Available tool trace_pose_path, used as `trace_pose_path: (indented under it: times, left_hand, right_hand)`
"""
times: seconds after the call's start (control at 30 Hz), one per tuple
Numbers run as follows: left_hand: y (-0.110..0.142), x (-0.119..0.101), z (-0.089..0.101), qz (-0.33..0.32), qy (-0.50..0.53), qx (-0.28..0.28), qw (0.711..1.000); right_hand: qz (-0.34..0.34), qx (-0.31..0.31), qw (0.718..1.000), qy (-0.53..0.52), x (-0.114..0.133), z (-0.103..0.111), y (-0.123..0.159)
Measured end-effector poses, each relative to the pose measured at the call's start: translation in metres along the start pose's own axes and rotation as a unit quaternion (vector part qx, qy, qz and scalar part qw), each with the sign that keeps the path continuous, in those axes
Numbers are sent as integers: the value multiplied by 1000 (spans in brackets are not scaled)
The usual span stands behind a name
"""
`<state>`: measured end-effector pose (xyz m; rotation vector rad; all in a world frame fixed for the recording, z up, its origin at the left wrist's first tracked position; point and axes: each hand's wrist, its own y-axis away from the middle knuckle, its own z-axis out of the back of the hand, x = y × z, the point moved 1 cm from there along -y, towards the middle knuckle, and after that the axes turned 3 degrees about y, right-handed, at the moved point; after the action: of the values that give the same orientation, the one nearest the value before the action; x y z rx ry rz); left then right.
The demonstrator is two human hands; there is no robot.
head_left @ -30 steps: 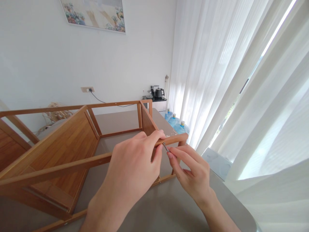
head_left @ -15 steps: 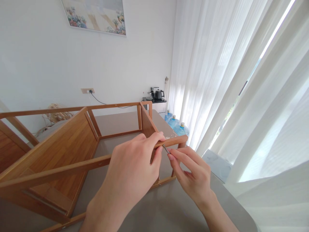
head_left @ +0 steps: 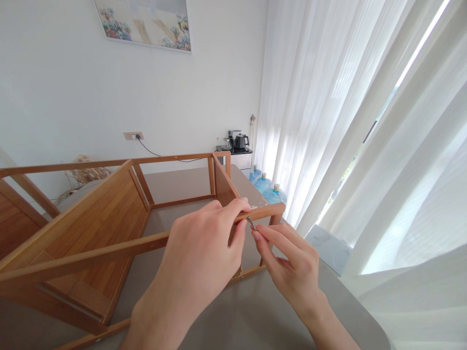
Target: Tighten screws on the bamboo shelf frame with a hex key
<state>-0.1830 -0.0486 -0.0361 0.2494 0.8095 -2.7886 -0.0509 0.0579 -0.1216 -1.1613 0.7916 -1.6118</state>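
Left hand [head_left: 199, 253] grips a bamboo frame rail [head_left: 262, 212]; right hand [head_left: 292, 260] pinches a metal fastener [head_left: 251, 223] there, blue water jugs [head_left: 273, 195] beyond.

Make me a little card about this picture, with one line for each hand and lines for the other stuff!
Left hand: gripping a wooden rail
Right hand: pinching a small metal screw against the rail
Rail belongs to: a wooden frame
Under the frame: a grey table
Far back: a black kettle, water bottles
Right side: white curtains
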Motion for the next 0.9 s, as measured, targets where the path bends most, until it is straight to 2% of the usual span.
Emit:
trace_pose_path:
  times: [0.17, 0.27, 0.4, 0.5, 0.7, 0.9]
  left_hand:
    - [1, 1, -2, 3, 3, -2, 1000]
    - [2, 1, -2, 5, 3, -4, 1000]
    - [2, 1, -2, 5, 1, -5, 1000]
    - [0, 0, -1, 5, -1, -5, 1000]
    - [0, 0, -2, 2, 7, -4, 1000]
    - [1, -1, -1, 7, 2, -8, 1000]
  right_hand:
    - [-117, 38, 990, -66, 9, -4, -2]
    - [-181, 78, 966, -165, 11, -6, -3]
    - [-236, 95, 930, -264, 11, -9, -2]
    - [-238, 89, 929, -269, 11, -10, -1]
    - [-164, 59, 970, -171, 13, -9, 0]
    - [-139, 62, 977, -149, 11, -8, -1]
